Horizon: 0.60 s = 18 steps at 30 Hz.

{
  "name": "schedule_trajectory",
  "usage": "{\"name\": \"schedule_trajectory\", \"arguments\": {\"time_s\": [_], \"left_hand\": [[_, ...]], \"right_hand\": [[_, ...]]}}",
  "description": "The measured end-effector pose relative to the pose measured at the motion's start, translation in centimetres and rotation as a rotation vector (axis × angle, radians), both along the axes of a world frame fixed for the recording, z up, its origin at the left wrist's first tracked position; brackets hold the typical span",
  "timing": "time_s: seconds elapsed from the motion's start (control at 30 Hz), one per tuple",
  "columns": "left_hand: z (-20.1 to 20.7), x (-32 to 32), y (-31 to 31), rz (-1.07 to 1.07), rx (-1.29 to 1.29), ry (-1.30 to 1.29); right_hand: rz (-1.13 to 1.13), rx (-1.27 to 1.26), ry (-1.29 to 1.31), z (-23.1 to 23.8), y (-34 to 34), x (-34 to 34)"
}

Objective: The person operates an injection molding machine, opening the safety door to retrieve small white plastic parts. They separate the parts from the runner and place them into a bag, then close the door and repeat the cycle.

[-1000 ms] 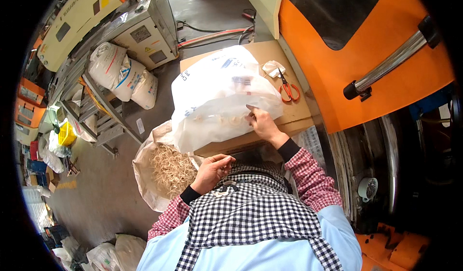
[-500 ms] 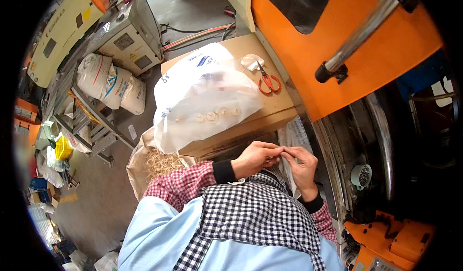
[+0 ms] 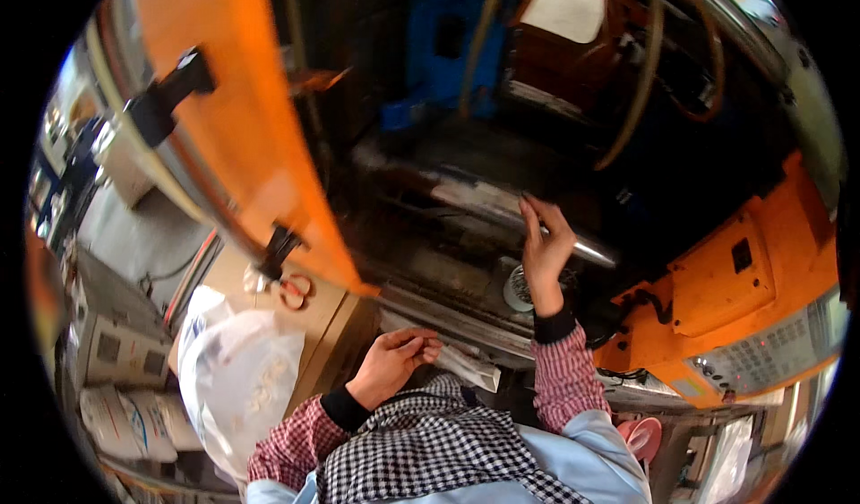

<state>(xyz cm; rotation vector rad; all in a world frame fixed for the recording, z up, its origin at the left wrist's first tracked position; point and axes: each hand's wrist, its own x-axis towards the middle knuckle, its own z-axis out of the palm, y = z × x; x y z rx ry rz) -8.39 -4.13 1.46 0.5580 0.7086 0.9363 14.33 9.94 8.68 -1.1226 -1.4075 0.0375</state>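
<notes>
Hovering near a cup, the right hand has fingers pinched; left hand, loosely parted.

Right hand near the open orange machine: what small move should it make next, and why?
Perhaps the right hand should ease down toward the pale cup: it appears close by, with small grey pieces inside, and the hand holds nothing clearly visible.

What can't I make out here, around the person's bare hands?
All in the head view:
Person's right hand: blur leaves unclear whether its pinch holds something tiny.
Person's left hand: its curled fingers hide whether anything is inside.
Round pale cup: the right hand crosses it, hiding part of its contents.
Small pale pieces at the white plastic bag: blurred, too small to identify.
</notes>
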Motion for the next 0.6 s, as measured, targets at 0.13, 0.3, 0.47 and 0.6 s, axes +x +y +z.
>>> {"name": "schedule_trajectory", "arguments": {"time_s": [0.13,0.3,0.47,0.6], "left_hand": [[2.4,2.4,3.0,-0.028,-0.054,0.078],[3.7,3.9,5.1,-0.060,-0.033,0.242],[3.4,3.4,5.6,0.088,-0.102,0.225],[3.4,3.1,6.2,0.175,-0.164,0.234]], "right_hand": [[-0.135,0.086,0.076,1.2,10.3,2.9],[-0.157,-0.063,0.093,1.8,23.2,4.2],[-0.205,-0.167,0.154,1.3,31.7,3.9],[-0.253,-0.169,0.082,0.8,35.4,3.6]]}}
